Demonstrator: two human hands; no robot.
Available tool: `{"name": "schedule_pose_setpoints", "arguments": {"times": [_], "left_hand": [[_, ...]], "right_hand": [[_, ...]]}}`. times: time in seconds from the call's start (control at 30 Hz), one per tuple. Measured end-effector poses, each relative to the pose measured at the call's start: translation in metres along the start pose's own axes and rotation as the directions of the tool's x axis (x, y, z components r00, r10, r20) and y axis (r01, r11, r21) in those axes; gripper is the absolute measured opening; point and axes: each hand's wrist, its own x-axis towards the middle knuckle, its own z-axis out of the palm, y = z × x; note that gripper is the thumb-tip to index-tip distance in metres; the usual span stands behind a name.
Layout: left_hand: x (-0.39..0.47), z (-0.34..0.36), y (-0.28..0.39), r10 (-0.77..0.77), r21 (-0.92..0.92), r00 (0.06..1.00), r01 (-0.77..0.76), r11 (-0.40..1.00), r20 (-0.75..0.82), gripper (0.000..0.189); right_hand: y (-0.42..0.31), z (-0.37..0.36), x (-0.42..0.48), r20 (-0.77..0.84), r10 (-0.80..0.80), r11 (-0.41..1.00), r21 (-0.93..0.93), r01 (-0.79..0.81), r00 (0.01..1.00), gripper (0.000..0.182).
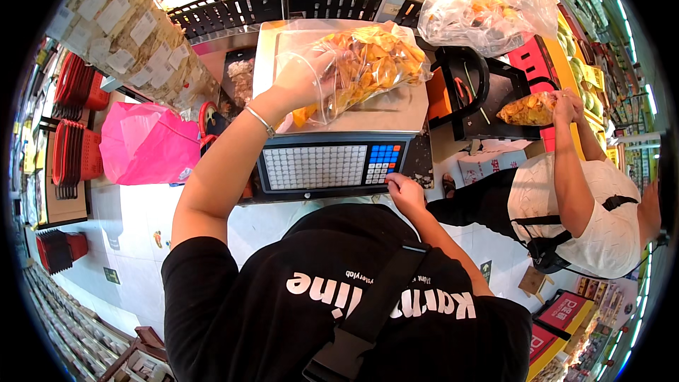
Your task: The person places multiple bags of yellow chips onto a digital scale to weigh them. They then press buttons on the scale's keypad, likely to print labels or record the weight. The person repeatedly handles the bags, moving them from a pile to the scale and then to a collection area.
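My left hand (pixel 310 77), with a bracelet at the wrist, grips the open end of a clear plastic bag of orange-yellow chips or dried slices (pixel 379 61). Thin plastic partly covers the fingers. The bag lies on its side on the metal pan (pixel 270 111) of an electronic price scale. Below the pan, on the scale's front, is a keypad (pixel 382 164) with white, blue and orange keys. My right hand (pixel 406 188) has its fingers curled and holds nothing. One fingertip touches or hovers at the keypad's lower right keys.
A large clear bag (pixel 488 8) lies beyond the scale at right, near a black basket (pixel 490 90). Another person (pixel 578 212) at right holds a small bag of slices (pixel 528 109). A pink bag (pixel 148 143) and a sticker-covered column (pixel 138 26) stand left. Black slotted edging (pixel 318 4) runs behind.
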Motion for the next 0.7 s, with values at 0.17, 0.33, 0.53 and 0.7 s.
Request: {"name": "schedule_pose_setpoints", "arguments": {"times": [0.17, 0.33, 0.53, 0.7], "left_hand": [[0.009, -0.006, -0.003, 0.102, 0.167, 0.992, -0.112, 0.980, 0.070, 0.030], [0.015, -0.011, -0.001, 0.088, 0.204, 0.979, -0.126, 0.971, 0.182, 0.022], [0.013, -0.015, -0.007, 0.208, 0.272, 0.965, -0.246, 0.930, 0.162, 0.021], [0.011, -0.010, -0.010, 0.163, 0.325, 0.972, -0.211, 0.922, 0.167, 0.022]], "right_hand": [[0.002, 0.001, -0.002, -0.002, -0.010, 1.000, 0.013, 0.010, 1.000, 0.019], [0.003, 0.003, -0.002, -0.016, -0.002, 1.000, 0.030, 0.003, 1.000, 0.019], [0.002, 0.000, -0.002, 0.013, 0.013, 1.000, 0.002, -0.013, 1.000, 0.020], [0.001, -0.001, -0.002, 0.044, 0.025, 0.999, -0.023, -0.024, 0.999, 0.021]]}}
